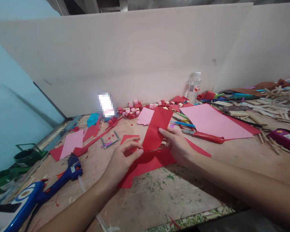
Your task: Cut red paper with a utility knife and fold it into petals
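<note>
A red paper strip point(154, 130) is raised above the table between my two hands. My right hand point(175, 143) grips its right edge, thumb on the front and fingers behind. At the strip's lower left corner, my left hand point(128, 151) pinches the paper between thumb and fingertips. Beneath the hands lies a larger red sheet point(147, 166) with an uneven cut outline. A small stack of pink paper point(145, 116) is just behind the strip. To the right, a red-handled knife point(209, 137) rests by a large pink sheet point(217, 120).
A blue glue gun point(73, 169) lies at left, near green containers point(25, 156). Along the back are a lit phone point(106, 104), several pink and red cubes point(132, 109) and a plastic bottle point(194, 87). Wood sticks point(280, 100) and a purple object point(285, 140) sit at right.
</note>
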The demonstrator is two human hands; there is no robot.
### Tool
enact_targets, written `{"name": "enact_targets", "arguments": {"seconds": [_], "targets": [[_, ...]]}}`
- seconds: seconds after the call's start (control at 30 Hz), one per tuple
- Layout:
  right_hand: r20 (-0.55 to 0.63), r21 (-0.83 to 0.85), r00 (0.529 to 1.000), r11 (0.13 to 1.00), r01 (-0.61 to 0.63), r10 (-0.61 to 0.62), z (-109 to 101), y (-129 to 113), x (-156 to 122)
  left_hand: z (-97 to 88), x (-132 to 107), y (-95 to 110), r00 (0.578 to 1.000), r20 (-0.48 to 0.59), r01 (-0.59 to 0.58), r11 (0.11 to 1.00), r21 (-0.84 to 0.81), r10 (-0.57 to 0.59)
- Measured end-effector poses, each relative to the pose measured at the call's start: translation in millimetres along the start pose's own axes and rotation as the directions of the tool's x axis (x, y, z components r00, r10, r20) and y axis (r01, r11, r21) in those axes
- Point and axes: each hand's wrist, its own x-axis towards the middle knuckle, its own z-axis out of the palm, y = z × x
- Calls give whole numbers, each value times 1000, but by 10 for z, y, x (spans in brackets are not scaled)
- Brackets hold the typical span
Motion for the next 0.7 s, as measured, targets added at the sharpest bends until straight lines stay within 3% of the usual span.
{"name": "enact_targets", "arguments": {"seconds": [0.07, 0.27, 0.43, 0.57, 0.7], "targets": [[29, 16, 1000, 1000, -12, 12, -2, 1, 0, 7, 16, -17, 999, 11, 50, 998, -41, -49], [163, 52, 986, 998, -32, 23, 3, 12, -28, 37, 17, -39, 998, -48, 35, 998, -48, -37], [350, -128, 922, 984, -128, 165, 5, 55, -84, 53, -2, -29, 990, -134, -43, 997, -65, 34], [295, -266, 906, 937, -226, 303, 41, 119, -142, 78, -12, -15, 986, -160, -66, 993, -96, 50], [243, -248, 925, 941, -232, 292, 78, 150, -167, 100, -36, 18, 995, -99, 0, 971, -238, -24]]}}
